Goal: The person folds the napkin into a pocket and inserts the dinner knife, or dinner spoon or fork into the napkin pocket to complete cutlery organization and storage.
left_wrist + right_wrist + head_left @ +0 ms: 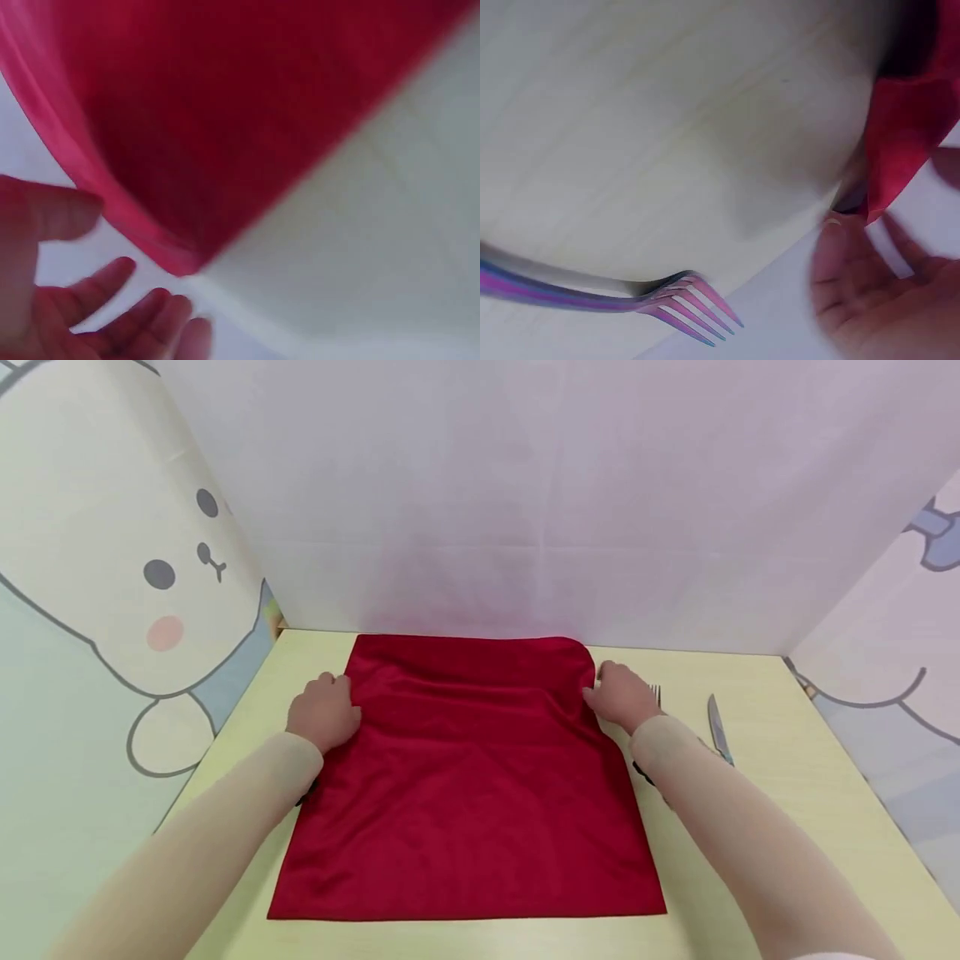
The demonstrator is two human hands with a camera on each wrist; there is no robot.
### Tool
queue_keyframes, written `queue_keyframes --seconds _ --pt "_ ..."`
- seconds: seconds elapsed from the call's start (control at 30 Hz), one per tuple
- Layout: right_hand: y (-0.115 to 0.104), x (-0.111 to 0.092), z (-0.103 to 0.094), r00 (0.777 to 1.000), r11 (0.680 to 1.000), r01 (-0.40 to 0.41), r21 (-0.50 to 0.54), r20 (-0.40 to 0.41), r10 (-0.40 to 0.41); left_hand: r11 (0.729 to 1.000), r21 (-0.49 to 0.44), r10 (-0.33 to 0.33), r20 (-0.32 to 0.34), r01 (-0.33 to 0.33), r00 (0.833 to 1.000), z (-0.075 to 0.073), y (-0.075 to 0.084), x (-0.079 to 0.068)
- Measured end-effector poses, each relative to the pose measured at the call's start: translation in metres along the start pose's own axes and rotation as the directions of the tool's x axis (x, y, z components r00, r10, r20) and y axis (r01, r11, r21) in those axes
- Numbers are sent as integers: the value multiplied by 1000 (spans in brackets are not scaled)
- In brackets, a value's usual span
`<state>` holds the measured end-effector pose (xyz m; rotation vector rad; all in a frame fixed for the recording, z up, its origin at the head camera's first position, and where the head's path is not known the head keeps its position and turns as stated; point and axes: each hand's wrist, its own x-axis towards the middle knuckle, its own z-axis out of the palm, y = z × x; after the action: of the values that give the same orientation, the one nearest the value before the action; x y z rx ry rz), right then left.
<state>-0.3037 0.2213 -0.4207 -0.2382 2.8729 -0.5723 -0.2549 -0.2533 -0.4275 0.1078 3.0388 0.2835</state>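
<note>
A dark red cloth lies spread across the pale tabletop, rumpled in its far half. My left hand is at its left edge. In the left wrist view, the thumb of that left hand is right at the cloth's raised rim, with the fingers spread apart below the corner. On the far right, my right hand is at the cloth's edge, near a rounded corner. In the right wrist view, the red corner hangs between thumb and fingers, which stand apart; a fingertip is right at its lower tip.
Beyond the right hand lies a fork, its tines facing away; it shows purple and blue in the right wrist view. A knife lies farther right. A white curtain hangs behind the table, with cartoon-printed sheets at both sides.
</note>
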Motion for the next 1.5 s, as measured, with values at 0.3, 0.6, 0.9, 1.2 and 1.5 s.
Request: queue_keyframes --seconds 0.3,0.6,0.9,1.2,1.5 --pt "-3 -13 10 970 969 175 -174 199 -139 978 -15 203 277 -207 939 8 34 -19" --pt "-10 -31 5 958 928 156 -339 279 -59 972 -47 234 320 -231 918 13 37 -28" --pt "3 -25 3 958 957 158 -245 274 -88 972 -32 232 318 -235 919 14 43 -27" --pt "3 -22 10 946 977 179 -118 294 -138 973 -8 223 284 -230 933 6 29 -15" --pt "2 -23 12 942 976 176 -129 310 -129 975 6 208 299 -220 931 9 20 -14"
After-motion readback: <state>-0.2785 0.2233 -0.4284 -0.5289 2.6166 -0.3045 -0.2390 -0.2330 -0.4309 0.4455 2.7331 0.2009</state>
